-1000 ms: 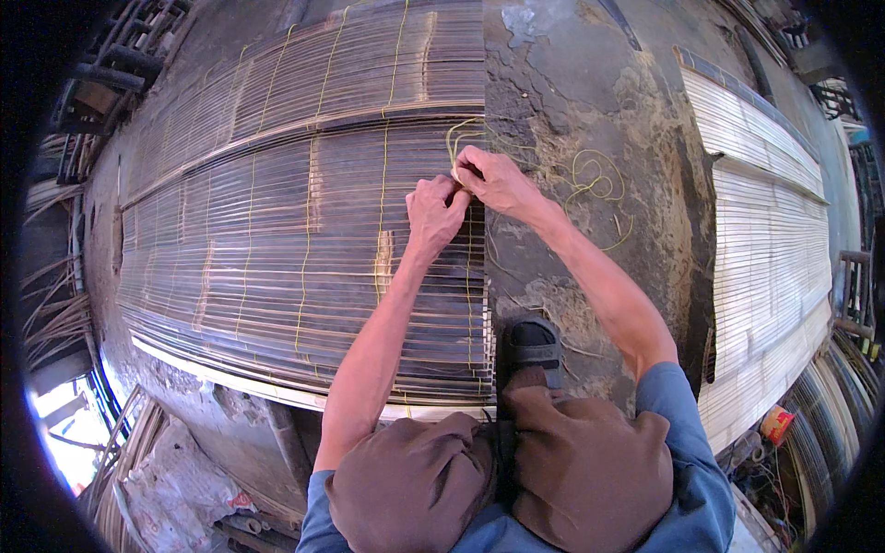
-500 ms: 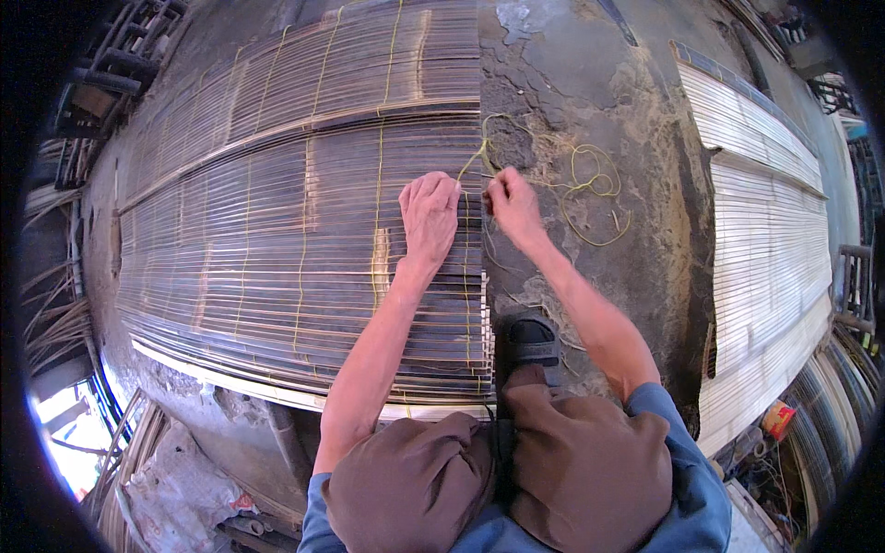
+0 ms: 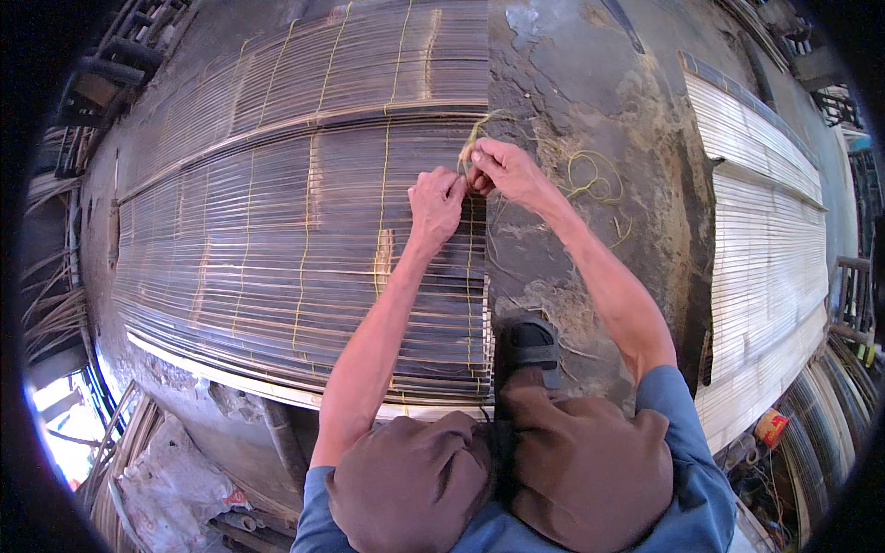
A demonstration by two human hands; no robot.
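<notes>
We see the right hand (image 3: 505, 172) pinching yellow-green cord (image 3: 477, 129) at the slatted blind's (image 3: 277, 249) edge, the left hand (image 3: 437, 205) curled beside it (its grip we cannot tell).

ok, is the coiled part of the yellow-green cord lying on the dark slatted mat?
No, the coiled cord lies on the floor, to the right of the dark slatted mat.

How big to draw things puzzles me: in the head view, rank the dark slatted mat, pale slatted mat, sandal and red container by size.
Largest first:
Dark slatted mat
Pale slatted mat
Sandal
Red container
</notes>
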